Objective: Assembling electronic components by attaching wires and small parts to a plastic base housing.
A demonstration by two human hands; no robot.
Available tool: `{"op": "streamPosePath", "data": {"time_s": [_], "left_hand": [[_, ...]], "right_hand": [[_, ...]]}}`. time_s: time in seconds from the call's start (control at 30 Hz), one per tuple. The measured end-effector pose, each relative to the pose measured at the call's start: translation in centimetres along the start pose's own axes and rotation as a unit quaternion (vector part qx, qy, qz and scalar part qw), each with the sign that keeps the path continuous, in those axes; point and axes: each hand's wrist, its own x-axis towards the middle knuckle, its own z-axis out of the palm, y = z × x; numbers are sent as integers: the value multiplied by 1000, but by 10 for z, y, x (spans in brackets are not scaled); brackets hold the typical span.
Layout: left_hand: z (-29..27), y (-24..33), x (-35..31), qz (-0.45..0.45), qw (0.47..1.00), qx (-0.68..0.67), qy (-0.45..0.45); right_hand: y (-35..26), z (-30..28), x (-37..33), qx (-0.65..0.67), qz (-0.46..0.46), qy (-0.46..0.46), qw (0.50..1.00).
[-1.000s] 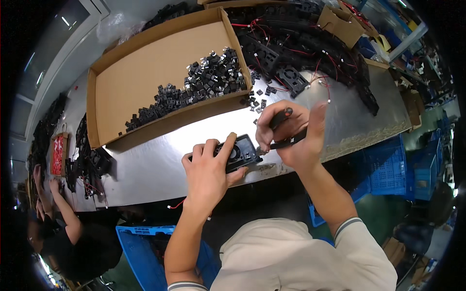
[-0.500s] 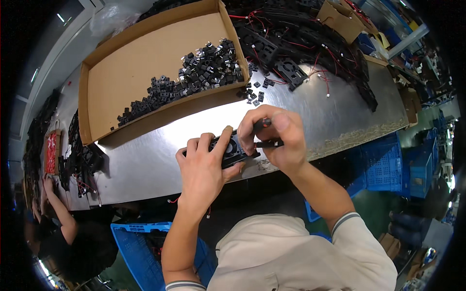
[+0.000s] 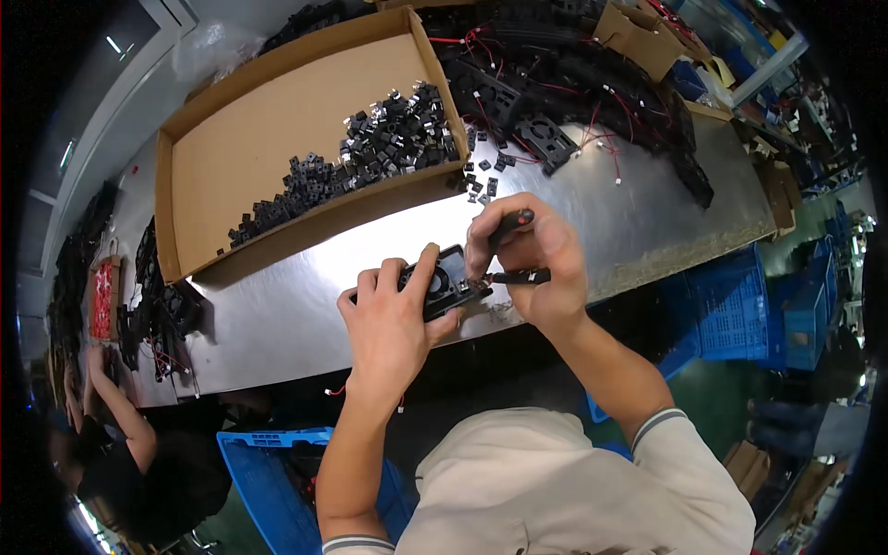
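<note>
Left hand (image 3: 387, 319) grips black housing (image 3: 448, 283); right hand (image 3: 561, 268) closed round black-handled tool (image 3: 523, 277), tip contact unclear. Housing sits between hands, over tabletop (image 3: 666, 231). I judge it light, stiff, possibly brittle: hold by long edges.

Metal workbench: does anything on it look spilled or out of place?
Several small black parts lie loose on the metal workbench right of the cardboard tray. Similar-looking pieces are heaped inside, so these may have spilled.
</note>
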Motion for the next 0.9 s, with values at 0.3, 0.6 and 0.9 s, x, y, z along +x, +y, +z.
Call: {"op": "streamPosePath", "data": {"time_s": [0.3, 0.6, 0.9], "left_hand": [[-4, 7, -1, -22, 1000, -20, -4], [-1, 6, -1, -20, 1000, -20, 1], [-1, 5, -1, -19, 999, -26, 10]], "right_hand": [[5, 3, -3, 7, -24, 31, 999], [4, 3, -4, -20, -33, 16, 999], [1, 4, -4, -26, -32, 21, 999]]}}
